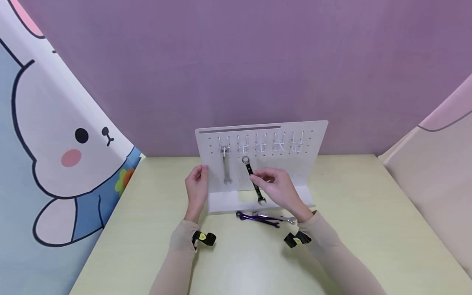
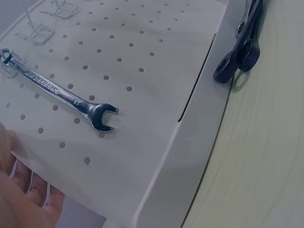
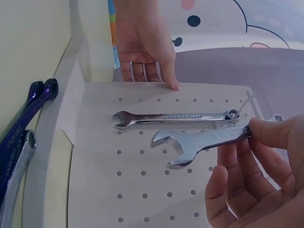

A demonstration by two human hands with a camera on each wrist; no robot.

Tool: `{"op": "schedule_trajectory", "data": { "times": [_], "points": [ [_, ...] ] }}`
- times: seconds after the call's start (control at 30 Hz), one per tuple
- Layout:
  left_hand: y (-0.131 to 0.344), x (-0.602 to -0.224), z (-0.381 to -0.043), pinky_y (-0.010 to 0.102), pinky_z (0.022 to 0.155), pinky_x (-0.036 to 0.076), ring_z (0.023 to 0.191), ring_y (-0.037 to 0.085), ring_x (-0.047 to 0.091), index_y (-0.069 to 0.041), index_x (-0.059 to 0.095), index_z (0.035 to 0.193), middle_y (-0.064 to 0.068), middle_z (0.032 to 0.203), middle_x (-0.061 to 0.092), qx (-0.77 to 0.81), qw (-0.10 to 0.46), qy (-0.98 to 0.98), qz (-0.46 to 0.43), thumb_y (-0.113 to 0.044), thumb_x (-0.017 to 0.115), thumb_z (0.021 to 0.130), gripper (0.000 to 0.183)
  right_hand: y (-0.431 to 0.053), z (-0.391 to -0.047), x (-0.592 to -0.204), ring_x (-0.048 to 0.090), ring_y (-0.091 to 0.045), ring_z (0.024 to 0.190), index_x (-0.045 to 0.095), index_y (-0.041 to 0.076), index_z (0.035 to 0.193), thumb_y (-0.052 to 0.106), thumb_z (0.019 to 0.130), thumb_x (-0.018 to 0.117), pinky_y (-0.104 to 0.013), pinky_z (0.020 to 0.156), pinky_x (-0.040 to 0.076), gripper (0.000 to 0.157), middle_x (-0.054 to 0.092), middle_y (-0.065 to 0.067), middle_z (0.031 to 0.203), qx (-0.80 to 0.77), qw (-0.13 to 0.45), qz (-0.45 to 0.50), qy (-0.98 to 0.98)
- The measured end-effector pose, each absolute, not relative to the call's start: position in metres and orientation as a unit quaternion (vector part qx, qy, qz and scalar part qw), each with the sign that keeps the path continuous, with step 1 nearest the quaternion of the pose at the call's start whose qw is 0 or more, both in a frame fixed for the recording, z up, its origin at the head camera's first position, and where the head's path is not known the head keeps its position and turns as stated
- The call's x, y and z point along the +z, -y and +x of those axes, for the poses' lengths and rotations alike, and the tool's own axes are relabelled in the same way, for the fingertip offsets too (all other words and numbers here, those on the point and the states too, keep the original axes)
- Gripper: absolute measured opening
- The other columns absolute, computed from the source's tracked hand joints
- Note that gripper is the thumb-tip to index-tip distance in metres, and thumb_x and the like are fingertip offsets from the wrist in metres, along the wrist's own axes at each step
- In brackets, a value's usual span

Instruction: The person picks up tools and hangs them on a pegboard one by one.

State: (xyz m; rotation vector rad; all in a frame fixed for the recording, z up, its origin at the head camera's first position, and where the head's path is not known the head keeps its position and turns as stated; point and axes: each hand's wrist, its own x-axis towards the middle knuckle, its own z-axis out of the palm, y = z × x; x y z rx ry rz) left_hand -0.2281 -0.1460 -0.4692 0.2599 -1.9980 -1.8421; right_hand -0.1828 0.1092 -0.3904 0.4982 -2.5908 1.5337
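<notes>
Right grip, head view: the right grip (image 1: 276, 186) is clamped on the held wrench (image 1: 257, 190), its thumb and fingertips together around the shank.
Held wrench, head view: runs through the right grip at a tilt, ring end above the fingertips, open end below; both ends gleam, while the shank looks nearly black. It is in front of the pegboard (image 1: 269, 162).
Left grip, head view: the left grip (image 1: 197, 186) is on the pegboard's left edge, thumb at the front.
Hung wrench, head view: the hung wrench (image 1: 226, 168) is between the two grips, ring end up on the leftmost of the white wire hooks (image 1: 261, 145); the other hooks are above the right grip.
Loose wrenches, head view: purple wrenches (image 1: 258, 219) and a silver wrench (image 1: 278, 217) lie on the worktop (image 1: 239, 258), below the right grip.
Left grip, left wrist view: fingers bend behind the pegboard's edge; the hung wrench is just beside them, bright chrome with raised lettering.
Right grip, right wrist view: thumb and fingers pinch the held wrench near its ring end.
Held wrench, right wrist view: polished silver, marked "12", with more lettering partly under the thumb; its wide open end juts out from the right grip, opposite the thumb side.
Left grip, right wrist view: well apart from the right grip, closed on the pegboard's rim, thumb in front, fingers behind.
</notes>
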Motion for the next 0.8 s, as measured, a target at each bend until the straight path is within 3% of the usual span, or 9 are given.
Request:
{"op": "schedule_trajectory", "data": {
  "times": [0.17,0.63,0.8],
  "points": [
    [0.146,-0.470,-0.227,0.013,0.086,0.051,0.113,0.029,0.070,0.003,0.073,0.125,0.025,0.124,0.075,-0.660,0.198,0.718,0.096,-0.023,0.061,0.110,0.032,-0.106,-0.186,-0.387,0.072,-0.020,0.095,0.080,0.008,0.117,0.028,0.102,0.074,-0.037,0.087,0.058,0.025,0.082,-0.008,0.111,0.507,0.036,0.157,0.847],
    [0.146,-0.470,-0.229,0.011,0.084,0.050,0.103,0.015,0.068,0.003,0.073,0.125,0.025,0.123,0.075,-0.661,0.204,0.716,0.095,-0.025,0.062,0.110,0.033,-0.103,-0.196,-0.384,0.074,-0.023,0.099,0.080,0.007,0.117,0.028,0.102,0.074,-0.038,0.089,0.058,0.026,0.081,-0.010,0.114,0.516,0.023,0.141,0.844],
    [0.146,-0.470,-0.229,0.011,0.085,0.051,0.106,0.018,0.069,0.002,0.073,0.126,0.025,0.125,0.075,-0.664,0.198,0.714,0.097,-0.026,0.062,0.110,0.035,-0.102,-0.200,-0.384,0.074,-0.024,0.098,0.079,0.005,0.117,0.026,0.102,0.074,-0.036,0.089,0.058,0.027,0.081,-0.013,0.113,0.524,0.021,0.140,0.840]
  ]
}}
